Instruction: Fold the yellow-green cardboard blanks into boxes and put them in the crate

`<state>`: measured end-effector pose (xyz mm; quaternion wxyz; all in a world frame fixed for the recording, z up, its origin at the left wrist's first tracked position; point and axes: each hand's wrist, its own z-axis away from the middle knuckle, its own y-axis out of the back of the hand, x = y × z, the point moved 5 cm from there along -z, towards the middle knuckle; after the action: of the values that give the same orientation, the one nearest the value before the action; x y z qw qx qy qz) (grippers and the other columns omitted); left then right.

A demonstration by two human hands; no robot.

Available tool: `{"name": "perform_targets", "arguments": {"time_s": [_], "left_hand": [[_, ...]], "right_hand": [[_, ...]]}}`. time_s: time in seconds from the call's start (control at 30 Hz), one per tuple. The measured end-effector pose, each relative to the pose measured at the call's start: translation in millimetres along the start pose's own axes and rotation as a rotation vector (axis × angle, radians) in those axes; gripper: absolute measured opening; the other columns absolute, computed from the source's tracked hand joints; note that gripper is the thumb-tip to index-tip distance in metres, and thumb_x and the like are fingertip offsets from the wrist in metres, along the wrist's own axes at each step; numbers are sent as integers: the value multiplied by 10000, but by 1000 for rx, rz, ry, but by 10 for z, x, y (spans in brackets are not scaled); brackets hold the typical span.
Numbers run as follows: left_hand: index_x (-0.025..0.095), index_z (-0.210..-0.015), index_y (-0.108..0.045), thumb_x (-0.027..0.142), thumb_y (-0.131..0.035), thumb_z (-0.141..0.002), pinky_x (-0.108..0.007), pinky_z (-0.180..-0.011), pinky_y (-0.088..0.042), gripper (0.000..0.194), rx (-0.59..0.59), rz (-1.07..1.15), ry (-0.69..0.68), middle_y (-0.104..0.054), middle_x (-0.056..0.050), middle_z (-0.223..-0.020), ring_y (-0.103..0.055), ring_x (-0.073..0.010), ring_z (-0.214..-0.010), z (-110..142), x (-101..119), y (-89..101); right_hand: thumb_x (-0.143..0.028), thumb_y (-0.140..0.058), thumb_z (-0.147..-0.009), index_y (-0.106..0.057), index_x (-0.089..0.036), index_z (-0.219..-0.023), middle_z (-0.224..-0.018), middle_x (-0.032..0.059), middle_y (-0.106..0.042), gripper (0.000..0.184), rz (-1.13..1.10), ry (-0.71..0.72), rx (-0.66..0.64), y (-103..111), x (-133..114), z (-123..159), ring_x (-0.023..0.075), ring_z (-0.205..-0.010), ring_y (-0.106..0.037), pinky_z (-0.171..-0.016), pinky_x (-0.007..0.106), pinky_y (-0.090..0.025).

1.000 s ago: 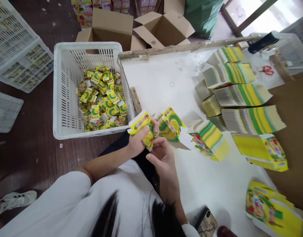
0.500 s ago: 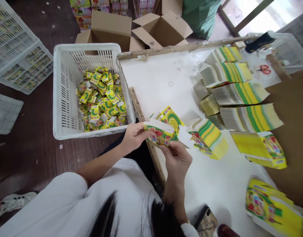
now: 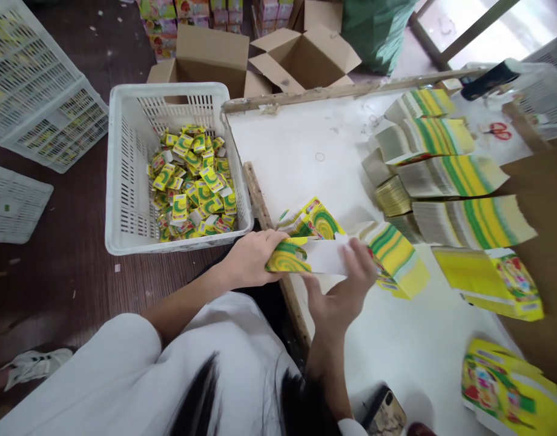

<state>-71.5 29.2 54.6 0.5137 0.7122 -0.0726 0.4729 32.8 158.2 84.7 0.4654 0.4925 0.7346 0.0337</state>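
A small yellow-and-green paper carton point(image 3: 287, 257) with a long white flap is held over the table's near edge. My left hand point(image 3: 253, 259) is closed round its left end. On the right, my right hand point(image 3: 339, 290) is blurred; its thumb touches the carton's lower edge and its fingertips lie on the white flap. Just behind the carton are several flat printed cartons point(image 3: 321, 219) on the white table point(image 3: 301, 151). To the right of my right hand stands a stack of flat cartons point(image 3: 399, 257).
A white plastic crate point(image 3: 119, 181) with many small yellow cartons point(image 3: 192, 194) stands left of the table. More carton stacks point(image 3: 469, 221) line the right side. Open cardboard boxes point(image 3: 306, 60) stand behind. Red scissors point(image 3: 500, 131) and a phone point(image 3: 385, 412) lie on the table.
The carton has been turned, now showing its yellow-green swirl side and a long white flap. My right hand has moved right and spread along the flap. The view has shifted slightly.
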Motion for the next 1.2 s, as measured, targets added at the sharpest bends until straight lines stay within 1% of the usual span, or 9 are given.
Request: {"name": "perform_targets", "arguments": {"time_s": [0.1,0.2,0.27,0.47,0.67,0.9,1.03,1.13,1.2], "left_hand": [[181,-1256,-483,439,-776,-747,-497,-1027,-443,641,80,-6,-92,-665,-132,-1192,-644,-309,-1113,3,30,-48],[167,-1290,-445,453,-709,-817,-532,-1075,-392,612,139,-24,-217,-660,-138,-1173,-636,-303,-1105,9,109,-67],[159,-1340,-405,393,-657,-864,-505,-1010,-445,587,146,-38,-264,-636,-152,-1203,-619,-304,-1118,9,135,-85],[168,-1488,-235,353,-613,-897,-411,-866,-540,725,181,7,-319,-574,-143,-1172,-613,-278,-1048,39,148,-131],[224,-1483,-210,276,-629,-862,-405,-880,-553,751,86,-19,-366,-551,-128,-1220,-618,-284,-1115,70,155,-266],[256,-1378,-322,297,-647,-862,-358,-849,-558,611,81,10,-290,-567,-78,-1183,-646,-247,-1081,91,111,-257],[262,-1372,-332,273,-675,-829,-369,-842,-562,642,54,7,-279,-555,-85,-1212,-640,-266,-1118,82,126,-222],[243,-1348,-339,275,-692,-803,-368,-769,-567,651,-2,82,-229,-560,-96,-1206,-672,-264,-1021,65,80,-260],[236,-1379,-284,315,-687,-805,-370,-745,-568,706,9,154,-208,-551,-114,-1241,-677,-264,-1005,51,38,-293]], "right_hand": [[-460,-629,-911,-289,-283,-1554,-1562,153,-386,748,-295,-341,73,-43,161,36,348,-1448,-393,-1145,624,-359],[-536,-458,-972,-246,-281,-1554,-1513,177,-468,670,-690,-600,-104,-248,241,109,320,-1383,-503,-1081,593,-454],[-566,-519,-937,-274,-284,-1544,-1486,174,-511,712,-859,-688,-158,-334,253,151,314,-1364,-527,-1085,583,-456],[-576,-746,-788,-303,-358,-1543,-1518,112,-505,902,-884,-655,16,-273,250,153,292,-1374,-521,-1114,565,-444],[-444,-633,-918,-531,-277,-1440,-1458,107,-577,558,-873,-771,-400,-351,111,187,279,-1369,-528,-1140,511,-451],[-543,-594,-931,-484,-268,-1478,-1435,113,-603,622,-977,-821,-295,-412,122,196,271,-1320,-579,-1133,495,-456],[-594,-502,-961,-400,-260,-1533,-1464,123,-573,670,-910,-731,-281,-400,133,234,283,-1354,-550,-1139,511,-445],[-545,-544,-956,-304,-289,-1576,-1573,109,-442,712,-688,-445,-351,-317,78,210,295,-1444,-439,-1165,516,-414],[-382,-606,-951,-313,-335,-1569,-1634,73,-334,686,-436,-217,-432,-284,12,192,292,-1482,-372,-1167,487,-418]]}}
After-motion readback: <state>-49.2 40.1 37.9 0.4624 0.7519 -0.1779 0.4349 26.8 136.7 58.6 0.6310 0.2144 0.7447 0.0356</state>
